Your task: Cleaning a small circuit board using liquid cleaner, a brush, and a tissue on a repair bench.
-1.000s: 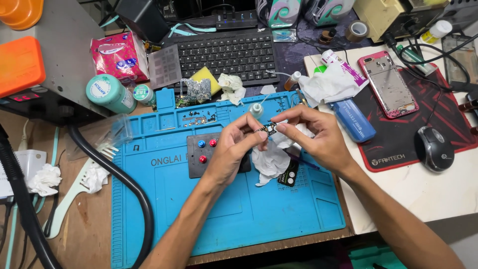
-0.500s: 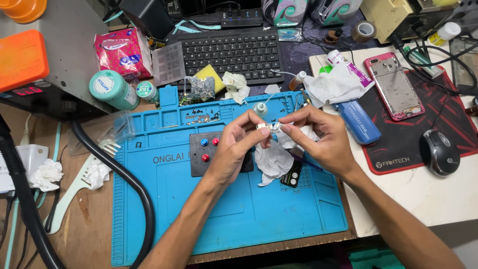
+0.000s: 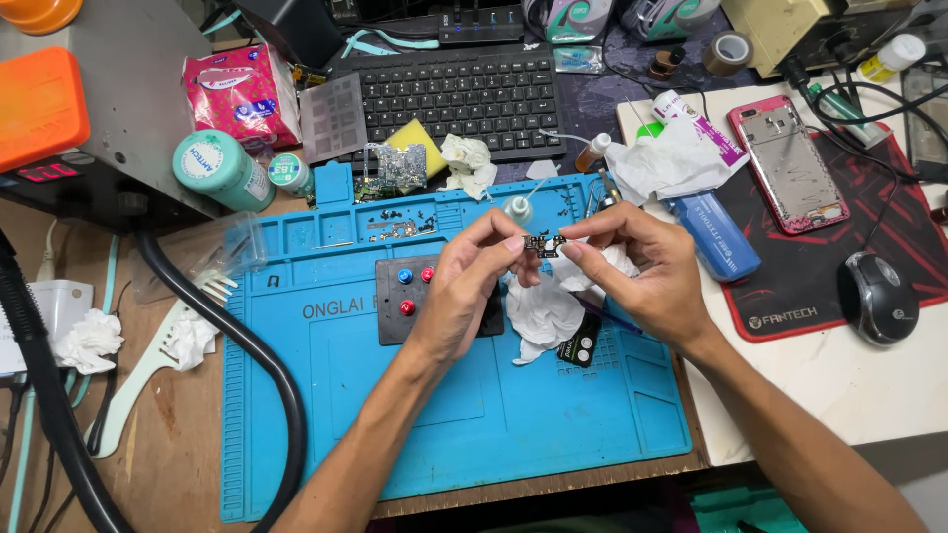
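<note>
— What did the hands have between them?

— A small dark circuit board (image 3: 545, 244), pinched at its ends: the left hand (image 3: 472, 286) closed on one end with thumb and fingertips, the right hand (image 3: 647, 271) closed on the other. It was held in the air above the blue repair mat (image 3: 474, 415), not resting on anything.

— And directly beneath it?

— A crumpled white tissue (image 3: 543, 308) lay on the mat under the hands, with a small black camera module (image 3: 579, 345) just beside it and a dark block with red and blue knobs (image 3: 410, 296) near the left wrist.

— Where did the risk lie?

— Likely in the grip itself. The board was thin and held only by its edges, so a hard squeeze or a twist between the two hands could have bent it or lifted a part. A slip would probably have dropped it into the tissue folds, or among the loose screws (image 3: 395, 229) in the mat's upper trays, where it would be hard to find. The small white dropper bottle (image 3: 517, 208) stood close behind the fingers and could have been knocked over.
</note>
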